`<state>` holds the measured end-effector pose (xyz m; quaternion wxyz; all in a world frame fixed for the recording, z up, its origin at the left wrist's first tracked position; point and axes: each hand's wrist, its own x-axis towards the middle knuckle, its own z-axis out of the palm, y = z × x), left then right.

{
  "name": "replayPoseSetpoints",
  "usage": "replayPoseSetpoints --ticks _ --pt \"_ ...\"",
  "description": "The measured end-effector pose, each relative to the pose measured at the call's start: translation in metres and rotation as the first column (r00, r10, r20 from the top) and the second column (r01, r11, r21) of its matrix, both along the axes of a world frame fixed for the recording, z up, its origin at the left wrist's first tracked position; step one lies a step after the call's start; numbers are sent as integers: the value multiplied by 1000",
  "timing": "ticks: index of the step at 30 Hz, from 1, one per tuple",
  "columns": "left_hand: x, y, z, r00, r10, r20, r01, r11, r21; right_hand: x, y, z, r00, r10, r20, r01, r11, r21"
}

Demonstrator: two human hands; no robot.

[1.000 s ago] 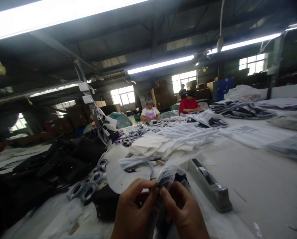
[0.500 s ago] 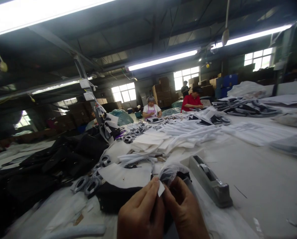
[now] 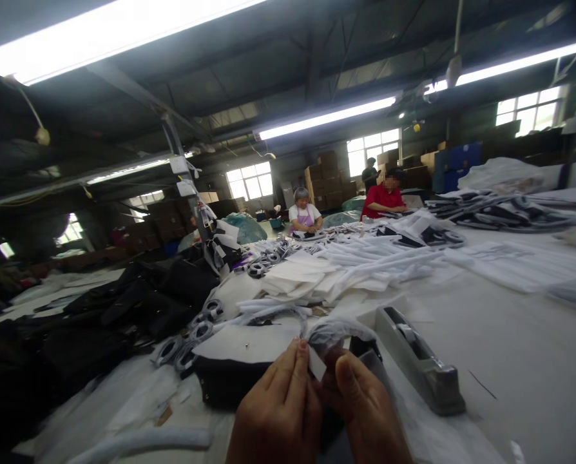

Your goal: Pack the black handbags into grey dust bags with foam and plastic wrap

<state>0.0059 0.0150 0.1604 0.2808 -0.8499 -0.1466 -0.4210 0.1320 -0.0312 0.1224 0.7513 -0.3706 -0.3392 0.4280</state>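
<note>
At the bottom middle, my left hand (image 3: pixel 276 412) and my right hand (image 3: pixel 365 412) meet with fingers closed. Between them they pinch a small clear plastic bag (image 3: pixel 339 334) with a dark coiled item inside, and a small white label (image 3: pixel 316 364) sits between the fingertips. Under my hands lies a black bag (image 3: pixel 230 380) with a white sheet (image 3: pixel 249 341) on top. A grey tape dispenser (image 3: pixel 418 367) stands just right of my right hand.
Piles of black bags (image 3: pixel 138 303) fill the left of the table. Bagged coils (image 3: pixel 191 335) and stacks of white sheets (image 3: pixel 326 270) lie beyond my hands. Two seated workers (image 3: pixel 307 216) (image 3: pixel 384 196) are at the far end. Bare white tabletop (image 3: pixel 510 348) lies to the right.
My hands have turned the small bag so a white label now shows between the fingertips. The camera has shifted slightly left, so things sit further right.
</note>
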Motion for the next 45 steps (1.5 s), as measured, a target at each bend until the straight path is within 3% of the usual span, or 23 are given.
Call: replayPoseSetpoints --ticks 4,6,7,8,9,11,13,14,16,18,22,23,25,26,27,30,33,37,40,45 --pt "-5 1 -3 999 -30 18 32 988 -149 -1 -3 5 999 -24 28 26 996 -90" --pt "-9 3 -2 996 -72 56 87 938 -335 0 -2 6 1000 -13 -3 13 993 -119" --pt "-10 5 0 990 -93 101 130 880 -457 0 -2 6 1000 -13 -20 11 992 -124" --pt "-11 7 3 982 -100 163 179 784 -594 0 -1 6 999 -19 -35 14 992 -128" --pt "-11 9 6 968 -94 232 236 644 -728 1 0 5 999 -21 -42 15 992 -129" --pt "-10 16 12 933 -48 357 357 260 -897 3 1 4 1000 -7 -26 3 992 -127" --pt "-7 24 15 902 -21 432 427 -123 -896 5 3 3 1000 9 -13 -10 993 -116" --pt "-6 28 16 888 -28 458 437 -254 -863 6 4 3 1000 16 -14 -18 994 -109" --pt "-5 36 14 871 -54 489 433 -390 -813 6 5 3 999 34 -27 -36 995 -96" --pt "-3 41 12 863 -69 501 427 -430 -796 6 5 5 998 59 -19 -60 995 -84" --pt "0 44 9 861 -26 508 454 -412 -790 22 7 5 986 85 142 -68 991 -117" --pt "0 44 9 864 -1 503 459 -406 -790 35 6 2 975 49 218 -18 990 -139" --pt "0 43 12 874 58 482 461 -410 -787 74 2 -7 897 -114 427 205 963 -173" --pt "1 42 13 879 86 469 459 -417 -784 99 0 -14 812 -217 542 358 918 -170" --pt "1 41 14 882 109 459 459 -422 -782 126 -2 -22 681 -303 667 528 834 -160" --pt "2 41 16 883 132 449 459 -441 -772 198 -6 -49 573 -351 741 705 673 -226" --pt "3 43 14 879 125 460 462 -461 -758 235 -3 -76 610 -269 746 704 617 -353" --pt "2 48 11 865 150 479 492 -439 -752 238 1 -98 709 -196 677 616 639 -460" --pt "1 50 10 857 176 484 508 -441 -740 232 -1 -96 763 -228 605 575 668 -473" --pt "0 52 9 854 206 479 518 -425 -742 226 -21 -78 828 -299 474 525 708 -472"
